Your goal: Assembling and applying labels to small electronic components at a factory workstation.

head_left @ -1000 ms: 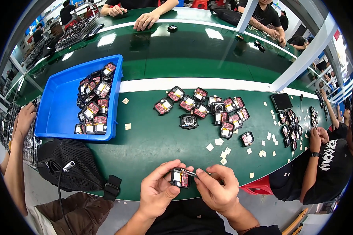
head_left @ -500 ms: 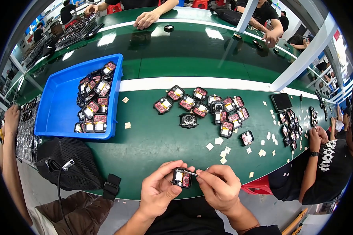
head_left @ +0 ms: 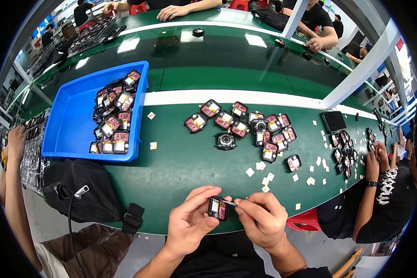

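Observation:
My left hand (head_left: 190,221) holds an opened square black watch case (head_left: 217,208) between thumb and fingers, above the table's near edge. Inside the case show a white block and a pink-red circuit board. My right hand (head_left: 264,218) pinches slim metal tweezers (head_left: 230,203), whose tip is at the upper right edge of the case. Past my hands lies a loose group of similar watch cases (head_left: 224,119), most with their insides up. One round-dialled watch (head_left: 225,141) rests at the group's near side, and a single case (head_left: 293,163) sits apart to the right.
A blue bin (head_left: 95,155) at left holds a heap of watch cases. A black mesh bag (head_left: 81,192) lies by the near left edge. Small pale squares (head_left: 260,165) are scattered on the green table (head_left: 180,171). A white post (head_left: 363,62) rises at right; co-workers sit around.
The watch case in my left hand has turned a little and moved slightly right and up, the tweezers staying at its edge. Across the table, a co-worker's hand at right has shifted.

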Demonstrator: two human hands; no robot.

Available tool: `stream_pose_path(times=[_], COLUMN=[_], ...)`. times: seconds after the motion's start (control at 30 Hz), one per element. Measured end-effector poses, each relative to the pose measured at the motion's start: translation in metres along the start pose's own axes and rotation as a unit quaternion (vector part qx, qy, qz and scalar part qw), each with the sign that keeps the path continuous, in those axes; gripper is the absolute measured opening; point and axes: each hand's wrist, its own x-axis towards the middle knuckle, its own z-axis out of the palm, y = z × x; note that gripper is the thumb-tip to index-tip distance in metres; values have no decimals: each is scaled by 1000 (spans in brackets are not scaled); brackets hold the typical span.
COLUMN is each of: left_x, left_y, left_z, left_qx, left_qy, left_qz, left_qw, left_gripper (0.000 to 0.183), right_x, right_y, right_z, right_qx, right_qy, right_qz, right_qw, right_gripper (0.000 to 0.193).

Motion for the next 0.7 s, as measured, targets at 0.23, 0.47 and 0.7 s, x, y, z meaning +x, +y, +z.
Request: stream_pose_path(times=[0.23, 0.47, 0.7], left_x=[-1, 0, -1], left_y=[1, 1, 2], left_z=[-1, 1, 0], left_qx=[3, -1, -6], left_qy=[0, 3, 8], left_qz=[-13, -15, -19], left_qw=[1000, 1000, 1000], left_gripper=[60, 61, 63], right_x=[1, 0, -4], right_y=[2, 3, 2], right_z=[3, 1, 9], right_qx=[13, 8, -17], right_qy=[4, -11, 20], right_qz=[-7, -3, -25], right_qw=[1000, 1000, 999], right_gripper=[20, 23, 22])
